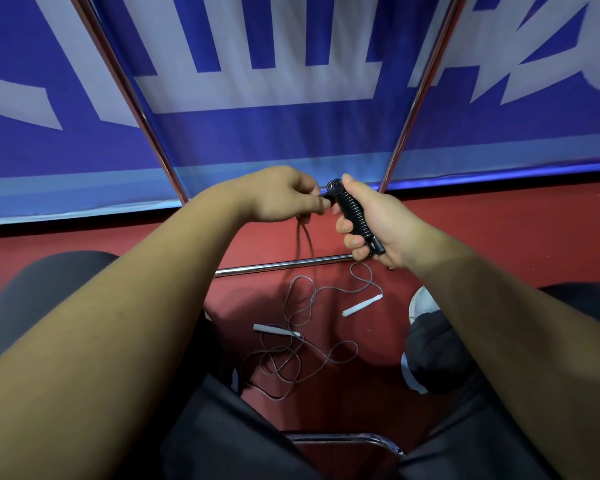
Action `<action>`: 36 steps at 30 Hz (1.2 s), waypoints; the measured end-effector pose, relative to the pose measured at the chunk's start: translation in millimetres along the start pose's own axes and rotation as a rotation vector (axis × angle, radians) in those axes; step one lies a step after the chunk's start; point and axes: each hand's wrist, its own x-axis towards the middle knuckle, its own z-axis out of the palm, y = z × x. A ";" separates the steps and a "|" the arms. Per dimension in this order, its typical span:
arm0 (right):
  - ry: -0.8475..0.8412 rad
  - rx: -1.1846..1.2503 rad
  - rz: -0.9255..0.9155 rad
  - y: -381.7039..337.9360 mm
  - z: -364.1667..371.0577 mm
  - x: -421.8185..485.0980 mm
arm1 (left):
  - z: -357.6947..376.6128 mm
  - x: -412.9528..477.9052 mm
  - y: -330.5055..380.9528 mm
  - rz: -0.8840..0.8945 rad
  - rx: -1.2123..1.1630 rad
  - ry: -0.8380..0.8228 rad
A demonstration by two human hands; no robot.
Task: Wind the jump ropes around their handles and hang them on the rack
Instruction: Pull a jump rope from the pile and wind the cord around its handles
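right grip point(378, 226) round wound handles point(355, 213), rack point(406, 133) behind

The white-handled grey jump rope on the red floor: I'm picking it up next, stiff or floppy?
Probably floppy: its thin grey cord lies in loose overlapping loops, so it may snag. Its slim white handles look light and might roll.

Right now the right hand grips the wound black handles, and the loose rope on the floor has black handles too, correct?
No. The head view shows the loose rope has white handles; the right hand does grip the wound black handles.
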 end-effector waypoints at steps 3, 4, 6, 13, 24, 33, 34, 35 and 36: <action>0.034 -0.003 0.007 -4.1 -5.0 -0.6 | 0.9 -4.7 -0.1 0.047 -0.242 -0.045; 0.036 -0.005 0.010 -5.0 -5.4 -1.2 | 1.3 -5.2 -1.8 0.058 -0.278 -0.045; 0.027 -0.006 0.018 -6.0 -5.2 -2.9 | 2.7 -4.3 -4.0 0.058 -0.253 -0.033; 0.039 0.040 0.018 -11.8 -7.4 -4.9 | 4.9 -5.7 5.8 0.126 -0.330 -0.027; -0.107 0.271 0.041 -23.2 -15.8 -11.9 | 0.8 -4.7 1.5 0.123 -0.470 -0.053; -0.282 0.236 0.050 -30.2 -17.5 -22.4 | -8.4 -9.2 -2.5 0.122 -0.283 -0.054; -0.279 0.238 0.049 -31.3 -18.0 -22.7 | -8.0 -8.6 -3.3 0.115 -0.323 -0.038; -0.277 0.240 0.049 -32.1 -18.2 -23.0 | -8.1 -8.0 -4.0 0.108 -0.358 -0.020; -0.276 0.240 0.050 -32.7 -18.3 -23.2 | -8.0 -6.9 -5.0 0.101 -0.382 -0.004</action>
